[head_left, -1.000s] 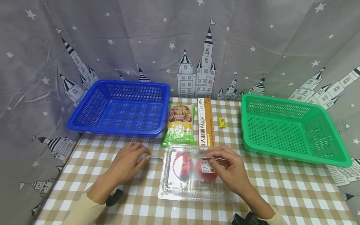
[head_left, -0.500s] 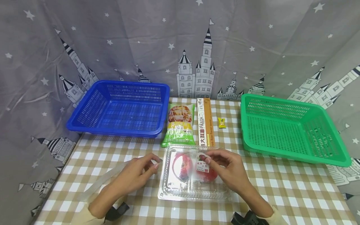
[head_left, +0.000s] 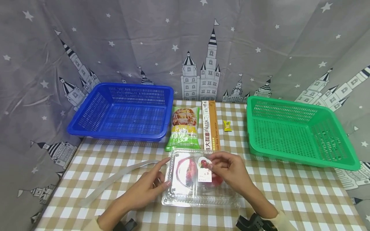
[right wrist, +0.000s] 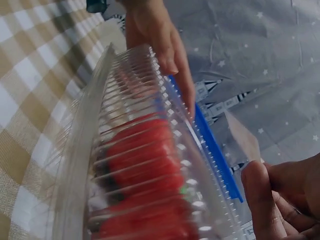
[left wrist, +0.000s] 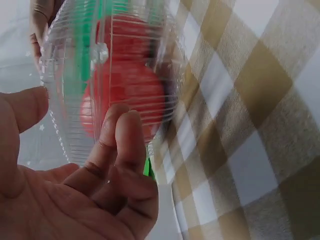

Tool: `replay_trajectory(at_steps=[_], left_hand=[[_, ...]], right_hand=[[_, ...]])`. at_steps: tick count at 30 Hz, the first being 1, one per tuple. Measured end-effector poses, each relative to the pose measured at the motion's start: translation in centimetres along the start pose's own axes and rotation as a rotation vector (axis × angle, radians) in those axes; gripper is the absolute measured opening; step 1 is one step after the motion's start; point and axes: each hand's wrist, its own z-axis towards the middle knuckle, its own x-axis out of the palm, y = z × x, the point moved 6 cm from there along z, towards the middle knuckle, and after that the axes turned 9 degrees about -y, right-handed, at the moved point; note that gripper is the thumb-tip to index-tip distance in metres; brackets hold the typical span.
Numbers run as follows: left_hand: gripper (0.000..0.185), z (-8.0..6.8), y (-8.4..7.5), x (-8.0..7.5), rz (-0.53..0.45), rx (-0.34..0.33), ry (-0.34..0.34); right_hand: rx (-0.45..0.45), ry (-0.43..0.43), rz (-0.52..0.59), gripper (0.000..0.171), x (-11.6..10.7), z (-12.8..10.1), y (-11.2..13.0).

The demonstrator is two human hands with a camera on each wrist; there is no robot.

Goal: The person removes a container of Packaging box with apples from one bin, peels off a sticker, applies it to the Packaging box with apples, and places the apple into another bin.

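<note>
- The clear box [head_left: 199, 179] lies on the checked table [head_left: 289, 192], near its front edge and between the 2 hands, with 2 red fruits [head_left: 190, 170] inside.
- The left hand [head_left: 147, 189] holds the box by its left end: the thumb is on the upper left corner, and the curled fingers [left wrist: 120, 145] press against the ribbed side wall.
- The right hand [head_left: 231, 171] is over the lid and pinches a small white label [head_left: 204, 167] between thumb and fingertips; the label stands lifted off the lid, though whether one edge is stuck down cannot be told.
- A clear strip [head_left: 115, 179] lies on the table, left of the left hand.
- Just behind the box lie a green snack bag [head_left: 184, 128] and a pasta box [head_left: 211, 125], side by side.
- A small yellow sweet [head_left: 228, 125] lies to the right of the pasta box.
- A blue basket [head_left: 121, 110] sits at the back left and a green basket [head_left: 297, 131] at the right, well apart from the hands.
</note>
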Motion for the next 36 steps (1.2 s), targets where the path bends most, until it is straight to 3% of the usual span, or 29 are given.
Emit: replay_trajectory(at_steps=[4, 12, 32, 36], left_hand=[[0.072, -0.2, 0.0, 0.0, -0.037, -0.005, 0.014], [0.071, -0.2, -0.2, 0.0, -0.055, -0.003, 0.018], [0.072, -0.1, -0.3, -0.1, -0.023, 0.016, 0.008], [0.073, -0.1, -0.5, -0.1, -0.026, 0.021, 0.011]], right_hand=[[0.019, -0.017, -0.052, 0.023, 0.4, 0.1, -0.5], [-0.052, -0.009, -0.201, 0.025, 1.1, 0.1, -0.6], [-0.455, -0.131, -0.458, 0.033, 2.7, -0.9, 1.0], [-0.492, -0.152, -0.516, 0.036, 2.9, -1.1, 1.1]])
